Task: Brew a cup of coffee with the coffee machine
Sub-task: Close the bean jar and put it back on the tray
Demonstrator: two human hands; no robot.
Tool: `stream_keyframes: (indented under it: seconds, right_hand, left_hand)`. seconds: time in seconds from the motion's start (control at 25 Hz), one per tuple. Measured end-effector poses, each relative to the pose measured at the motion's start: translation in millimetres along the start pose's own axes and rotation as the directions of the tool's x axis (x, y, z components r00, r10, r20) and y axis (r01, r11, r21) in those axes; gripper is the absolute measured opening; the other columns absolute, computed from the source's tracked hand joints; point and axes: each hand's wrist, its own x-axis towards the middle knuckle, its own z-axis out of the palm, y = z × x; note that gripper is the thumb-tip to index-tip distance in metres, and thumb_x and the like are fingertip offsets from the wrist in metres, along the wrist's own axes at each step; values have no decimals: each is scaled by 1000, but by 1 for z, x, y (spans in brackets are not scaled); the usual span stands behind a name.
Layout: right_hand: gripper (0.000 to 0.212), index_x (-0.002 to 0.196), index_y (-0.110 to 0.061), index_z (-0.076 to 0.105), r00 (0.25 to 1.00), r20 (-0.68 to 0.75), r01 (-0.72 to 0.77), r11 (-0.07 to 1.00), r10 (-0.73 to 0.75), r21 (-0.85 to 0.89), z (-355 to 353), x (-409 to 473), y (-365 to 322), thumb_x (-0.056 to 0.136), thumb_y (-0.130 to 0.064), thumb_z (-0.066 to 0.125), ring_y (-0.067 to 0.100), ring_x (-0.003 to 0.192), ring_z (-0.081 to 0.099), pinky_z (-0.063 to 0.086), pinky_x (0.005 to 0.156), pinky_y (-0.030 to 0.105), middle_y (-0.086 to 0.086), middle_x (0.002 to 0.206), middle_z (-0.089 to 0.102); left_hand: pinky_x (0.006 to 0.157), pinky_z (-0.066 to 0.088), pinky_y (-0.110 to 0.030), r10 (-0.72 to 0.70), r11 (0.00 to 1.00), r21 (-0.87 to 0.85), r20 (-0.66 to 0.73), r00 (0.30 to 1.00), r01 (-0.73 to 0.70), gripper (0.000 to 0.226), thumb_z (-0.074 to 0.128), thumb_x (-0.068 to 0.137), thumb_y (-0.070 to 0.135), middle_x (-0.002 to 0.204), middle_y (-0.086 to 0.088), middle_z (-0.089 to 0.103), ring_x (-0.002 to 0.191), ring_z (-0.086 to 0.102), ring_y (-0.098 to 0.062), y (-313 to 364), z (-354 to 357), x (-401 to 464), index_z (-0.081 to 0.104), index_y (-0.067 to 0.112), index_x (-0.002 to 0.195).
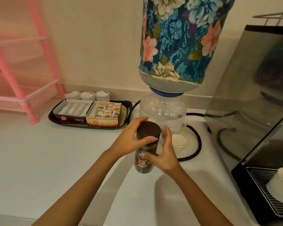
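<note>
A coffee jar (143, 165) with a dark brown lid (148, 128) stands upright on the white counter, in the middle of the view. My left hand (131, 137) grips the lid, thumb across its front. My right hand (163, 154) holds the jar's body from the right, thumb on the label. Just behind my right hand stands a white paper cup (179, 141). The coffee machine (258, 98) fills the right side, and a second paper cup (280, 185) sits on its black drip grate (260, 180).
A water dispenser (162, 111) with a floral-covered bottle (181, 38) stands behind the jar, a black hose (196, 139) curling from it. At the back left, a black tray (126, 119) holds tea-bag boxes and three small tubs. A pink plastic rack (23, 95) stands far left.
</note>
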Motion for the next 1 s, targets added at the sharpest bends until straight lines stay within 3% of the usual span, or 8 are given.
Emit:
stream_keyframes:
  seconds: [0.12, 0.28, 0.48, 0.56, 0.68, 0.76, 0.92, 1.0]
  right_hand:
    - [122, 142, -39, 4, 995, -38, -82, 987, 88, 135, 24, -3, 5, 57, -23, 89, 15, 130, 40, 39, 106, 32, -8, 139, 38]
    - [87, 129, -31, 36, 959, -277, -42, 998, 54, 48, 43, -7, 6, 59, -30, 88, 4, 108, 57, 47, 91, 15, -12, 117, 57]
    - [72, 120, -31, 47, 933, -359, -24, 998, 0, -60, 47, -4, 3, 60, -32, 87, 1, 98, 57, 41, 81, 2, -18, 108, 59]
    - [73, 122, -27, 48, 926, -376, -19, 994, -22, -105, 49, -3, 1, 60, -35, 86, 1, 97, 56, 39, 81, 0, -18, 107, 58]
    - [72, 123, -24, 49, 927, -362, 56, 989, -103, -138, 51, 0, -7, 61, -41, 83, 3, 96, 59, 45, 81, 7, -14, 104, 61]
    - [74, 124, -25, 48, 943, -309, 79, 985, -123, -151, 48, 5, -19, 60, -46, 79, 4, 97, 60, 48, 82, 14, -13, 105, 62]
    - [71, 118, -37, 45, 969, -244, 1, 990, -36, -140, 35, 17, -50, 58, -38, 84, 3, 95, 58, 48, 85, 18, -20, 102, 58]
    - [71, 119, -35, 45, 974, -226, -10, 993, -17, -118, 29, 22, -59, 60, -37, 84, 7, 99, 57, 49, 88, 23, -16, 106, 58]
  left_hand:
    - [85, 38, -2, 50, 999, 2, 42, 998, -50, 85, 75, 71, 53, 135, 14, 43, 115, 43, 6, -4, -4, 3, 31, 34, 142]
    - [81, 46, -12, -17, 993, -116, 148, 989, 34, 96, 82, 67, 40, 140, 12, 42, 121, 45, -6, -16, -22, 9, 23, 37, 144]
    - [86, 56, -38, -117, 977, -186, -64, 991, 103, 50, 64, 88, 28, 108, 6, 64, 99, 64, -10, -29, -50, 10, 44, 26, 133]
    - [91, 53, -40, -101, 974, -209, -34, 994, 92, 60, 60, 87, 42, 104, 5, 68, 96, 65, -7, -18, -49, 5, 37, 25, 139]
    - [98, 46, -29, -47, 993, -103, 143, 989, 62, 107, 69, 68, 62, 130, 8, 55, 114, 53, -7, 7, -36, 3, 3, 38, 149]
    - [100, 44, -30, -5, 1000, -28, 156, 988, 9, 120, 78, 60, 61, 137, 8, 45, 120, 47, -9, 16, -34, 8, -6, 47, 145]
    - [100, 41, -34, 4, 996, -91, 117, 993, 6, 123, 83, 53, 57, 143, 7, 39, 126, 42, -11, 17, -72, 21, 4, 45, 147]
    - [96, 47, -36, -31, 997, -77, -3, 1000, 31, 102, 77, 63, 54, 134, 6, 50, 121, 50, -11, 15, -95, 23, 21, 36, 147]
